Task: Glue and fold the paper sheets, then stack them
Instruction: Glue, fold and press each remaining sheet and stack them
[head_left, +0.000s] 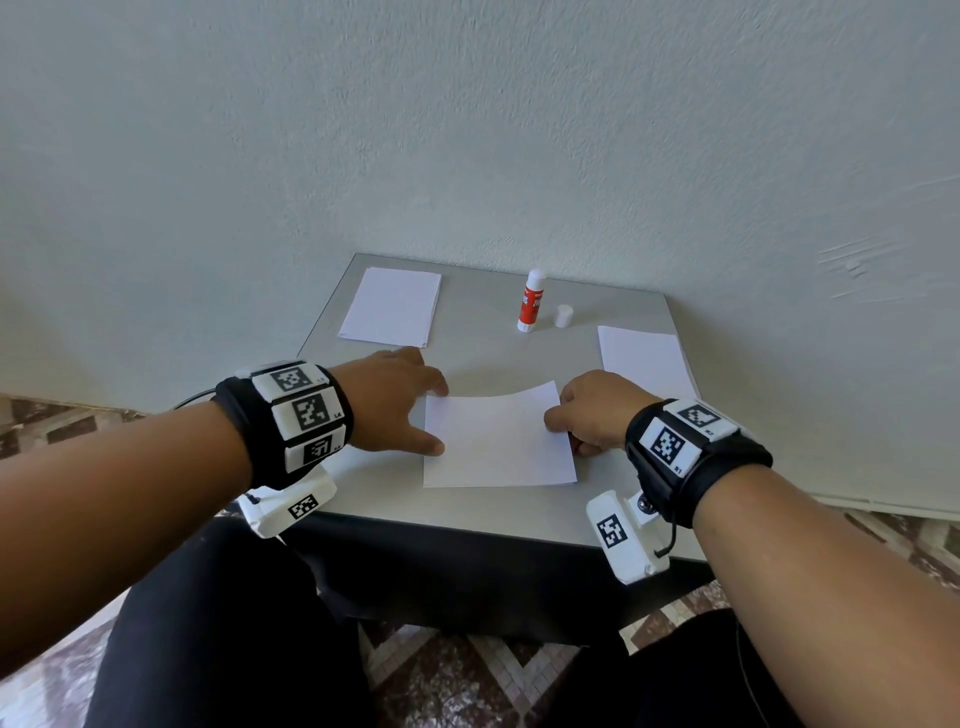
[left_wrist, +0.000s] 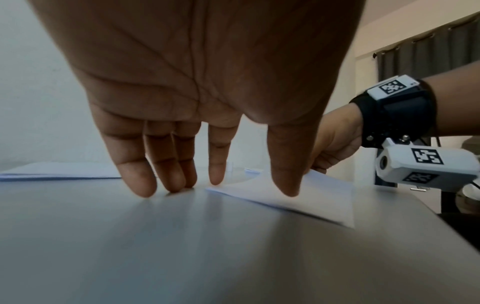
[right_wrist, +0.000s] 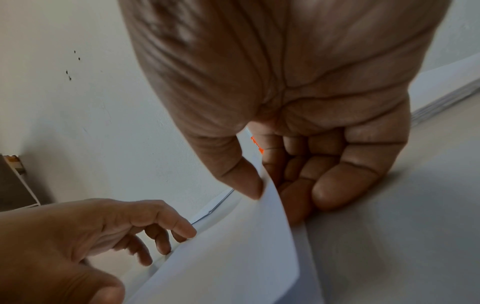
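in the head view, a white paper sheet (head_left: 498, 441) lies in the middle of the frame on the grey table (head_left: 467, 358). the left hand (head_left: 395, 400) sits at its left edge with fingers spread out. the right hand (head_left: 597, 415) pinches its right edge. a paper stack (head_left: 392, 306) is up and left, a glue stick (head_left: 531, 301) stands above the middle with its cap (head_left: 562, 316) just beside it, and another paper stack (head_left: 644, 358) is at the right. in the left wrist view, the straight fingertips (left_wrist: 145, 185) touch the table, and the thumb presses the sheet. in the right wrist view, the thumb (right_wrist: 241, 179) pinches the lifted sheet edge against the curled fingers.
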